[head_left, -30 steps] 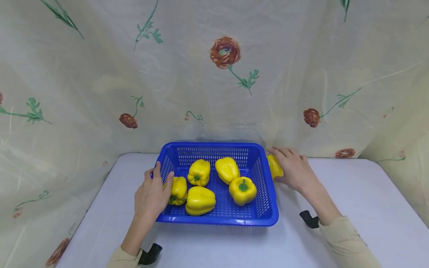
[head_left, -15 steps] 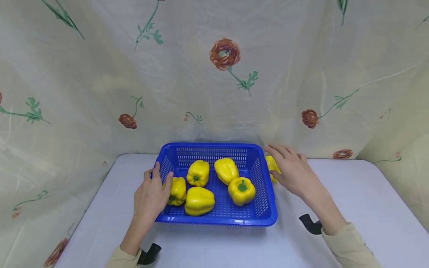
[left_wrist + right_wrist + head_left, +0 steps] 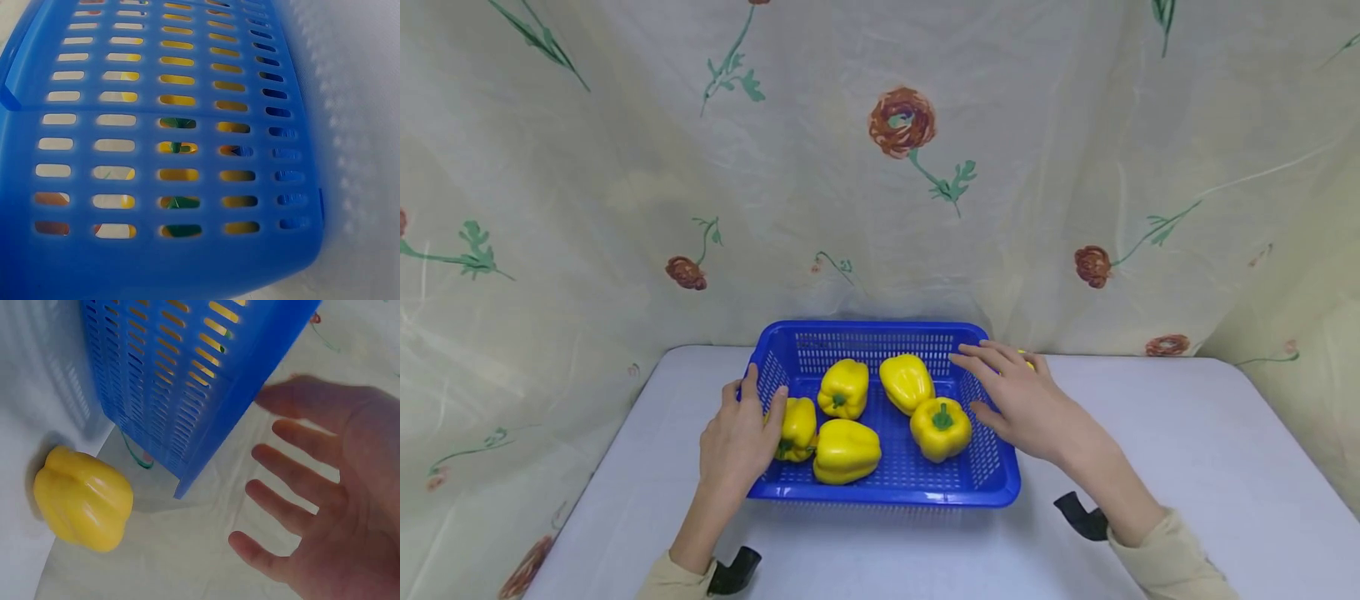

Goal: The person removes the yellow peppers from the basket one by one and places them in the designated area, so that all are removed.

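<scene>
Looking across the white surface (image 3: 1187,467), I see the blue basket (image 3: 880,487) at frame centre holding five yellow peppers. My left hand (image 3: 739,442) clasps its left rim, fingers curled over the edge. My right hand (image 3: 1026,400) hovers above the right rim, fingers spread, holding nothing. The loose pepper (image 3: 82,497) lies outside, just beyond that wall, nearest the right hand.

Glossy perforated plastic basket (image 3: 992,479) (smooth yellow peppers (image 3: 847,451)), matt table (image 3: 1187,467)
</scene>
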The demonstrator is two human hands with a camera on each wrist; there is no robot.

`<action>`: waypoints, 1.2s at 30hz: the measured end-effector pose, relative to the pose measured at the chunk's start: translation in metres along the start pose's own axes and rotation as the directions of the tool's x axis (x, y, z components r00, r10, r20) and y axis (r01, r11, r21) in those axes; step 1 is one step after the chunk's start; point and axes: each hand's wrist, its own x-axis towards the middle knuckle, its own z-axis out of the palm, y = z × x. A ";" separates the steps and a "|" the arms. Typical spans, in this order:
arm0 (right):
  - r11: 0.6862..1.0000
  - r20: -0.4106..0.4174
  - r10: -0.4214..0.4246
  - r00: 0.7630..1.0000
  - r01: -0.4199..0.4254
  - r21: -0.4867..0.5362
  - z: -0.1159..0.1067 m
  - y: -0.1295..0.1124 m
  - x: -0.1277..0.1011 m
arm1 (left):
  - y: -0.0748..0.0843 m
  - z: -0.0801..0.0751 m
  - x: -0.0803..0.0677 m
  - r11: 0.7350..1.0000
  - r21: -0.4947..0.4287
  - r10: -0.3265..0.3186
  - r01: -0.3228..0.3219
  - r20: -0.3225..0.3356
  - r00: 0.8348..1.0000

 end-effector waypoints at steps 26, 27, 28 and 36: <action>0.996 0.063 -0.074 0.995 0.077 -0.048 0.035 -0.026 0.004 | 0.001 0.000 0.001 1.000 -0.010 -0.021 0.022 0.020 1.000; 0.996 0.064 -0.078 0.995 0.081 -0.043 0.035 -0.027 0.004 | 0.001 0.000 0.001 1.000 -0.010 -0.022 0.022 0.021 1.000; 0.995 0.066 -0.084 0.994 0.087 -0.039 0.036 -0.028 0.004 | 0.001 0.000 0.001 1.000 -0.010 -0.022 0.022 0.022 1.000; 0.989 0.151 -0.133 0.980 0.122 0.081 0.039 -0.037 0.005 | 0.002 0.000 0.001 1.000 -0.008 -0.021 0.021 0.023 1.000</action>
